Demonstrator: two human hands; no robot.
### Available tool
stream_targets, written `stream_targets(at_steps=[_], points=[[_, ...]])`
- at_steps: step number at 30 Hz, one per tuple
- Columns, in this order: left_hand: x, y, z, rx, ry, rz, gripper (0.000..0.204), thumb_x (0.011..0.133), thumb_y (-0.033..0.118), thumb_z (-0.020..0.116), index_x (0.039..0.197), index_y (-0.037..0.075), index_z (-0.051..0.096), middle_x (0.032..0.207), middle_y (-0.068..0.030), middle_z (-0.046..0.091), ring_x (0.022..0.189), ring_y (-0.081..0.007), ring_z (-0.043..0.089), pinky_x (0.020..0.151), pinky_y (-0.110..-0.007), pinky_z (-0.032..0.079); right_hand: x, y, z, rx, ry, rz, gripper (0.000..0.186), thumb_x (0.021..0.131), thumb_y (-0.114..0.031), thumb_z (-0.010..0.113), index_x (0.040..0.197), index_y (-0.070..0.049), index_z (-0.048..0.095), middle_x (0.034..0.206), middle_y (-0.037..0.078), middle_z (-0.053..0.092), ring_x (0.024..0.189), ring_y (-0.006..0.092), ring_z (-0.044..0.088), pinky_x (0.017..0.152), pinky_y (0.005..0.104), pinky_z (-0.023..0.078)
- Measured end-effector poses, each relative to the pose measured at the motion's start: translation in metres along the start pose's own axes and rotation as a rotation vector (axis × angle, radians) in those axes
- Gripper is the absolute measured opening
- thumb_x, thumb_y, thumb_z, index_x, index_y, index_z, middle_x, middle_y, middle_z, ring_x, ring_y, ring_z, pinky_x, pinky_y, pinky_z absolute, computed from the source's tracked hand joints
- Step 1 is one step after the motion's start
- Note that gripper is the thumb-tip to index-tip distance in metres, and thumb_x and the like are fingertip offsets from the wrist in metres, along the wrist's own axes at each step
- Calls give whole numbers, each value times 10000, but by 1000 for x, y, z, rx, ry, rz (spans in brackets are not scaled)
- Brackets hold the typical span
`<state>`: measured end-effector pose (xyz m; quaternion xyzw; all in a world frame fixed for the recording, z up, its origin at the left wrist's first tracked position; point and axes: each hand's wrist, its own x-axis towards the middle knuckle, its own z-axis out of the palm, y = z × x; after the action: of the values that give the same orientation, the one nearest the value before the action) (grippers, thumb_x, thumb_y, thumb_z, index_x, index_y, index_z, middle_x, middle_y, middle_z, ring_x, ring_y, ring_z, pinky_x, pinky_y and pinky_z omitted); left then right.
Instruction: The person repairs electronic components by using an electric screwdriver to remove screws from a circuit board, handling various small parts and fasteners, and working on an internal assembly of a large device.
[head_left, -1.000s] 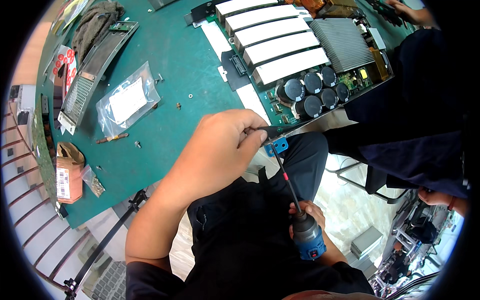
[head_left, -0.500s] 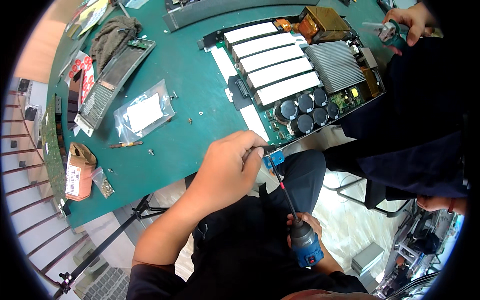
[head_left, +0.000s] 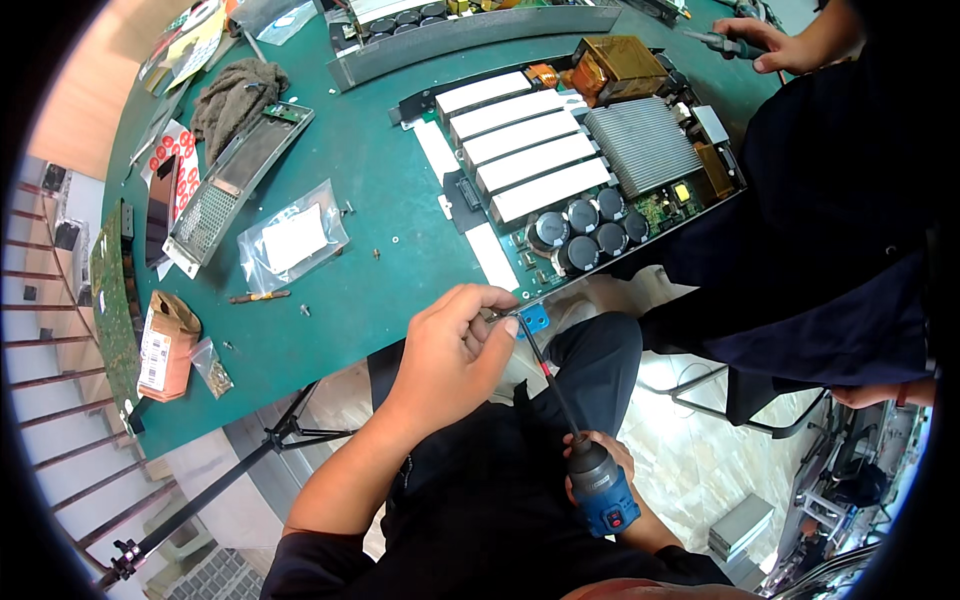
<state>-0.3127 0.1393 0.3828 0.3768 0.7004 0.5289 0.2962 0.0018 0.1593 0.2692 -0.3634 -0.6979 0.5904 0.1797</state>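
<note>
1. Green matting covers the workbench [head_left: 400,270] that fills the upper half of my view, its near edge curving down towards a pale tiled floor.
2. Far left, I see a bare green circuit board [head_left: 112,300] standing on edge, with a small brown cardboard box [head_left: 165,345] just beside it.
3. Further in lie a perforated metal tray [head_left: 235,180], a grey rag [head_left: 235,95] above it, and a clear plastic bag [head_left: 292,240] holding a white card.
4. My left hand [head_left: 450,355] sits at the bench's near edge, fingers curled and pinched together around the tip end of the driver's shaft, right beside a small blue bracket [head_left: 533,318].
5. That bracket sits at the front corner of the large opened power unit [head_left: 580,170], which shows white blocks, black round capacitors and a ribbed grey heatsink.
6. From the bracket the long thin bit runs down to the blue electric screwdriver [head_left: 603,490], held over my lap, well below the bench.
7. My right hand [head_left: 620,495] is wrapped closed around the screwdriver's body from beneath, mostly hidden behind it.
8. On the right stands another person in dark clothing, whose hand [head_left: 785,45] at the top edge grips a dark-handled tool.
</note>
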Motion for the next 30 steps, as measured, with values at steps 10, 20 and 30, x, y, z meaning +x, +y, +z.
stream_targets(at_steps=[10,20,30], points=[[-4,-14,16,8,102,89,149,872,35,669,1008,14,612,666,37,513,578,-18,417,516,-196,334,-6,6,-3,29,-33,-36,455,956,-323,527,1005,117,631,830,207,651,538,285,632,407,371,518],[-3,-14,13,36,77,8,135,877,2,662,1001,0,608,698,42,555,603,-6,458,528,-181,365,24,-27,2,-155,10,-567,546,847,-249,717,1278,5,498,938,177,676,743,253,692,618,334,571],[-3,-10,15,52,95,38,112,886,-9,650,989,-16,608,810,-20,597,648,-52,515,579,-203,417,19,-26,-11,-137,-103,-429,644,812,-253,767,1326,-43,441,996,191,671,783,258,697,665,348,571]])
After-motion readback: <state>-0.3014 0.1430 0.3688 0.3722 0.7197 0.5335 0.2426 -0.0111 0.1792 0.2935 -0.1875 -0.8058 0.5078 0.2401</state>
